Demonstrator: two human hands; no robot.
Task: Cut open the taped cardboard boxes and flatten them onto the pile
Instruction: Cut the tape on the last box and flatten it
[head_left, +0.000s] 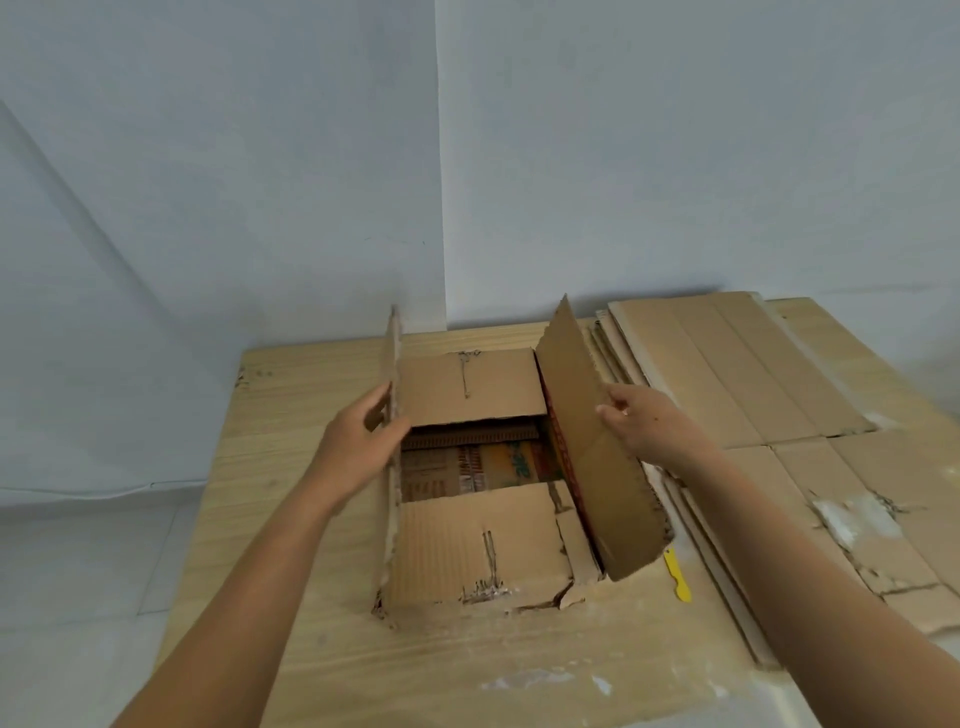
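Observation:
A brown cardboard box (478, 540) stands in the middle of the wooden table, its top opened. Both long flaps stand upright. My left hand (358, 441) grips the left flap (390, 364), thumb on its inner face. My right hand (644, 421) holds the right flap (587, 441) from its outer side. The two short flaps lie folded inward, with printed cardboard showing in the gap between them. A pile of flattened cardboard (753, 395) lies to the right of the box. A yellow cutter (678, 574) lies on the table by the box's near right corner.
The wooden table (291, 405) stands against a pale wall corner. White tape scraps and torn paper mark the flattened sheets at the right (852, 519) and the table's near edge. The pale floor shows to the left.

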